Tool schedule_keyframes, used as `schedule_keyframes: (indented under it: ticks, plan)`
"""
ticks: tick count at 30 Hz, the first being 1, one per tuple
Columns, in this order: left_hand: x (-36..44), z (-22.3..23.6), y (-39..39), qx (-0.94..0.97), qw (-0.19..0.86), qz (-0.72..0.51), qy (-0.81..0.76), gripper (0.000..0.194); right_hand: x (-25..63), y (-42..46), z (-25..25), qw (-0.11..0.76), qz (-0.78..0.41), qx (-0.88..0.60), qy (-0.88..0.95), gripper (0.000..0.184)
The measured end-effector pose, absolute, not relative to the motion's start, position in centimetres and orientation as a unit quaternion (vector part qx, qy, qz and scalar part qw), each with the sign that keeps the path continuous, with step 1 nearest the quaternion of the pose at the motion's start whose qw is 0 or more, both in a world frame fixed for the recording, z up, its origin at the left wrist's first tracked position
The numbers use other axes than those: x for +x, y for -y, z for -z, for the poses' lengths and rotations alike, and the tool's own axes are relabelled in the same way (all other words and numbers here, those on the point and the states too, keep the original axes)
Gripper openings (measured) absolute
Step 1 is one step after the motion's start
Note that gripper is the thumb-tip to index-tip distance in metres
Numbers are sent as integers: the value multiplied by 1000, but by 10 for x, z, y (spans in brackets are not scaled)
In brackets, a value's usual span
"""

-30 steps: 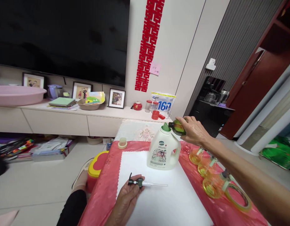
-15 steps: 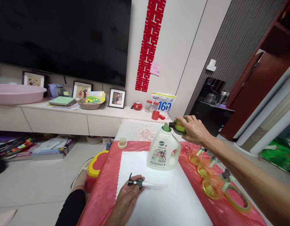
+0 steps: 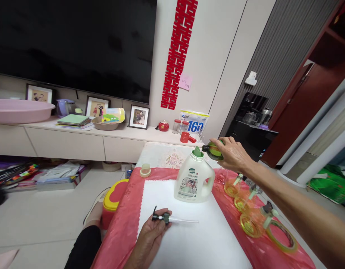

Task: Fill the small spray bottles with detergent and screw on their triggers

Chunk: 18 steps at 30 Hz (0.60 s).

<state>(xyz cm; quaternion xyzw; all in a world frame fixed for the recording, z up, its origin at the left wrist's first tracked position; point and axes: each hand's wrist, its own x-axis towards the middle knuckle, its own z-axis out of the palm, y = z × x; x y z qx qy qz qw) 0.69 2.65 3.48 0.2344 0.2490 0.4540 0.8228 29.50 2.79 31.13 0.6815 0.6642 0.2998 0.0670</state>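
My left hand (image 3: 154, 231) is closed around the collar of a dark pump dispenser (image 3: 164, 218), whose clear tube points right above a white mat (image 3: 167, 246). My right hand (image 3: 232, 154) grips a green bottle (image 3: 215, 150) tipped on its side, its dark neck at the mouth of a white detergent jug (image 3: 193, 183). The jug stands upright on the mat, with a green spout (image 3: 197, 151) in its opening. Whether liquid is flowing I cannot tell. A pale cap (image 3: 145, 170) sits on the red tablecloth (image 3: 119, 224) left of the jug.
Several amber glass containers (image 3: 250, 224) stand along the table's right side, beside a roll of tape (image 3: 290, 244). A red and yellow stool (image 3: 112, 200) is against the left edge. Behind the table runs a low cabinet (image 3: 122, 144) with picture frames, jars and a bag.
My right hand and the green bottle have shifted very slightly to the right, away from the spout. The left hand keeps the pump dispenser in the same place.
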Motion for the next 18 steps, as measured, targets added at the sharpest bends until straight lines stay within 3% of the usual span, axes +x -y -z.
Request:
schedule_keyframes:
  ticks: [18]
  plan:
    - [6,-32,-27,246,821,-450,-252,43,294,-28,-316,74,-307,675,-667,82]
